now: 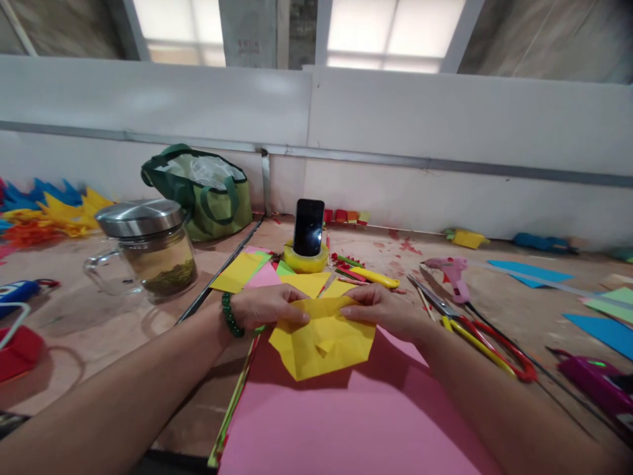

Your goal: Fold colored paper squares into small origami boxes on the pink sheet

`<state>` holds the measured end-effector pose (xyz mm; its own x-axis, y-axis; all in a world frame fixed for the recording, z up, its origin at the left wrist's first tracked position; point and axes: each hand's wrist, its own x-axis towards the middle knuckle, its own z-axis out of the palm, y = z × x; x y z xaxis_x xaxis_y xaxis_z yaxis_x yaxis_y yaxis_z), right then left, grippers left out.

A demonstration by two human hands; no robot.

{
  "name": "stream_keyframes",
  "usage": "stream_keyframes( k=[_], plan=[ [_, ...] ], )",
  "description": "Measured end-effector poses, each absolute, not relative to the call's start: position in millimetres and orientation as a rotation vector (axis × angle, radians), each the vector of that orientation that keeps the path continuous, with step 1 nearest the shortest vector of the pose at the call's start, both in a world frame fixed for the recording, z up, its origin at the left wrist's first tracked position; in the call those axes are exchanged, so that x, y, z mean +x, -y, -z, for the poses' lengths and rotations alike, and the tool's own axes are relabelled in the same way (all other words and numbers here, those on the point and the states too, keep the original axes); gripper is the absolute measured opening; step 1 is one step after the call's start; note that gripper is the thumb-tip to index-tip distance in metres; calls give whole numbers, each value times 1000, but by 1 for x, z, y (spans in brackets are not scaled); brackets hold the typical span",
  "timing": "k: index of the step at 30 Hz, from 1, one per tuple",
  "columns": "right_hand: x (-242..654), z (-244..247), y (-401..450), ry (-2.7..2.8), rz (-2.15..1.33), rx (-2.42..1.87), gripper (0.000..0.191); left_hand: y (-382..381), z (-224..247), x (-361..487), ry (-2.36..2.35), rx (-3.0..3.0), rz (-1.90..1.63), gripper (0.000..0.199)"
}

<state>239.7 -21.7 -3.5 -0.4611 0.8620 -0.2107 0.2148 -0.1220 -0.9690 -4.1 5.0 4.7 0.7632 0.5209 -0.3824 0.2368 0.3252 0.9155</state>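
Note:
Both my hands pinch the far edge of a creased sheet of yellow paper (pixel 326 340), which hangs over a large pink sheet (pixel 366 422). My left hand (pixel 274 307), with a green bead bracelet at the wrist, grips the paper's upper left. At its upper right, my right hand (pixel 380 309) holds it between thumb and fingers. A small raised fold shows near the middle of the yellow paper. Just beyond my hands lie yellow, pink and green paper pieces (pixel 236 272) and a yellow utility knife (pixel 376 277).
A phone (pixel 308 227) leans upright in a yellow tape roll (pixel 306 258). On the left stand a lidded glass mug (pixel 158 257) and a green bag (pixel 222 204). Scissors (pixel 487 340), a pink glue gun (pixel 452 272) and blue paper (pixel 534 272) lie on the right.

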Motion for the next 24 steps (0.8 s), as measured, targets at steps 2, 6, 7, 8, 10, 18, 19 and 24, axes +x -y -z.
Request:
stream_keyframes(
  k=[2, 6, 7, 8, 10, 18, 19, 24],
  plan=[
    [240, 2, 22, 1646, -1616, -1223, 27, -4, -3, -2, -804, 1317, -231, 25],
    [237, 0, 24, 1695, -1594, -1250, 27, -2, -2, 0, -903, 1442, -245, 23],
    [237, 1, 24, 1688, -1596, -1256, 27, -1, -1, 1, -906, 1465, -245, 24],
    [236, 2, 24, 1675, -1595, -1264, 26, 0, -1, 1, -905, 1485, -245, 24],
    [235, 6, 22, 1647, -1581, -1284, 26, 0, -2, 1, -896, 1508, -251, 25],
    [240, 2, 22, 1581, -1610, -1267, 31, 1, -9, 3, -895, 1437, -348, 16],
    [240, 1, 23, 1580, -1616, -1263, 33, 1, -8, 3, -899, 1447, -344, 17],
    [238, 1, 24, 1574, -1636, -1301, 29, 2, -7, -1, -803, 1558, -203, 28]
  ],
)
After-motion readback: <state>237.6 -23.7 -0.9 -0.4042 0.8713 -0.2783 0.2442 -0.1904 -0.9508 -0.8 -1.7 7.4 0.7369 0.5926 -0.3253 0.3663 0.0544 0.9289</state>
